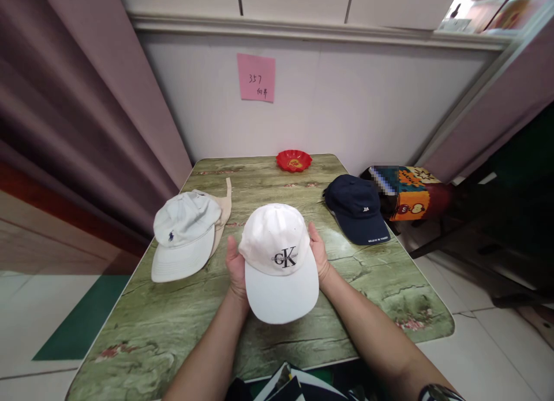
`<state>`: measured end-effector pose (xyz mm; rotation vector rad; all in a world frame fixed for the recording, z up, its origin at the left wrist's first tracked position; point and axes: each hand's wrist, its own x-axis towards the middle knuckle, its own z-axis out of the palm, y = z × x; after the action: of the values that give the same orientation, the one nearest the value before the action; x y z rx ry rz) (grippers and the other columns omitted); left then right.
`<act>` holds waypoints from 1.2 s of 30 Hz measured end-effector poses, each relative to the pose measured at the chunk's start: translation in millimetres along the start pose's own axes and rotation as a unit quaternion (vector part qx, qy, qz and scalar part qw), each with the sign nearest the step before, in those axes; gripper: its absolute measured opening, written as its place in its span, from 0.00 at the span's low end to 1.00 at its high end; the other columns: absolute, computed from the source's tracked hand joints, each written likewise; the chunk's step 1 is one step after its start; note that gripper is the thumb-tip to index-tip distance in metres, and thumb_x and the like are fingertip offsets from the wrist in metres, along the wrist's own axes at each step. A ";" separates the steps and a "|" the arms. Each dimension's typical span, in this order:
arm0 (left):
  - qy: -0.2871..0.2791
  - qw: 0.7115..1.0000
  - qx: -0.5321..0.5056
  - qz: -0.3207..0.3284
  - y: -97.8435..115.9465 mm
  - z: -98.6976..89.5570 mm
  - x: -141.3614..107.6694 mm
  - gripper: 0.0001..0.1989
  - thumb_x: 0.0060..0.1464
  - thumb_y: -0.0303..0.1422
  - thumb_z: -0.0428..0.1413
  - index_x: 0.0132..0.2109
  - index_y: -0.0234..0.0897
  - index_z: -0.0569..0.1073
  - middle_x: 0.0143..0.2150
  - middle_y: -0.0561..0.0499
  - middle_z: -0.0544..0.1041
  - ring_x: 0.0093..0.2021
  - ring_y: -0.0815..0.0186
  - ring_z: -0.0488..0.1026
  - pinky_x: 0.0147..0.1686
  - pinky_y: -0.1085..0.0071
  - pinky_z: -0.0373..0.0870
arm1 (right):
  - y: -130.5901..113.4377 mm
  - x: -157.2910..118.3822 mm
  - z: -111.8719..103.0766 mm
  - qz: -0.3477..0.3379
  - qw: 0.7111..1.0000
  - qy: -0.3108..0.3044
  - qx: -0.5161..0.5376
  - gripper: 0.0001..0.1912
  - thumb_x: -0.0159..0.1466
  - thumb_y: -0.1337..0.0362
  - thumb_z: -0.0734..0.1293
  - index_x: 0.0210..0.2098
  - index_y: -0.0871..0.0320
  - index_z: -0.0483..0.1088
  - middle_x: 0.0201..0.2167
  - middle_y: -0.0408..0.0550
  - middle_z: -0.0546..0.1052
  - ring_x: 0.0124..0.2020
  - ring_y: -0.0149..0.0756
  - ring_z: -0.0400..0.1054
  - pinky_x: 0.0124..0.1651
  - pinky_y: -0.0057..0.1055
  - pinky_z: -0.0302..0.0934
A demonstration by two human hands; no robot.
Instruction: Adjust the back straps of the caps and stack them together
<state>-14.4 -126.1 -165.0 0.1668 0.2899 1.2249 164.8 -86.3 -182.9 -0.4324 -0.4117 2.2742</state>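
Observation:
A white baseball cap with dark letters on its front is held between my two hands, its brim toward me. My left hand grips its left side, thumb up and the other fingers hidden by the cap. On the right side my right hand holds it the same way, fingers partly behind it. A pale cap with a small dark emblem lies left of my left hand, over a beige piece with a strap. To the right rests a navy cap with its brim toward me.
The caps are on a green wood-patterned table. A red scalloped dish stands at its far edge, below a pink note on the wall. Right of the table is a stool with a colourful cover. A mauve curtain hangs at the left.

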 end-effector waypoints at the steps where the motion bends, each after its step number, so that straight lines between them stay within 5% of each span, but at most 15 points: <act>1: 0.003 1.000 -0.004 -0.001 0.8 0.0 1.5 0.35 0.58 0.57 0.45 0.61 0.38 0.71 0.57 0.43 0.76 0.66 0.47 0.63 0.66 0.48 0.54 | -0.3 -1.3 -0.5 -0.007 1.000 -0.004 0.004 0.43 0.63 0.34 0.49 0.57 0.62 0.69 0.54 0.60 0.76 0.62 0.55 0.63 0.67 0.60 0.43; 8: -0.053 0.998 -0.005 -0.037 2.1 3.4 6.4 0.30 0.64 0.49 0.41 0.64 0.38 0.68 0.60 0.45 0.74 0.67 0.51 0.61 0.68 0.52 0.49 | 2.4 -11.9 3.4 -0.013 0.999 -0.029 0.028 0.45 0.60 0.31 0.50 0.55 0.60 0.70 0.54 0.60 0.76 0.63 0.56 0.60 0.66 0.62 0.41; 28: 0.024 1.000 -0.009 -0.013 1.1 4.7 7.3 0.31 0.63 0.49 0.43 0.66 0.38 0.66 0.60 0.45 0.74 0.65 0.51 0.64 0.67 0.51 0.53 | 0.3 -7.8 7.9 0.021 1.000 0.013 -0.016 0.42 0.66 0.37 0.47 0.57 0.62 0.70 0.51 0.58 0.78 0.59 0.52 0.66 0.68 0.56 0.44; 36: -0.005 1.000 0.005 -0.026 2.7 -0.9 8.0 0.32 0.62 0.51 0.43 0.66 0.38 0.65 0.60 0.44 0.74 0.66 0.50 0.62 0.67 0.50 0.52 | 0.1 -7.9 6.8 0.013 1.000 0.015 -0.016 0.41 0.65 0.37 0.47 0.56 0.62 0.70 0.51 0.58 0.78 0.59 0.53 0.66 0.68 0.57 0.43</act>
<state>-14.6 -117.7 -166.1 0.1722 0.2897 1.1706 166.9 -93.2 -175.5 -0.4886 -0.4297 2.2855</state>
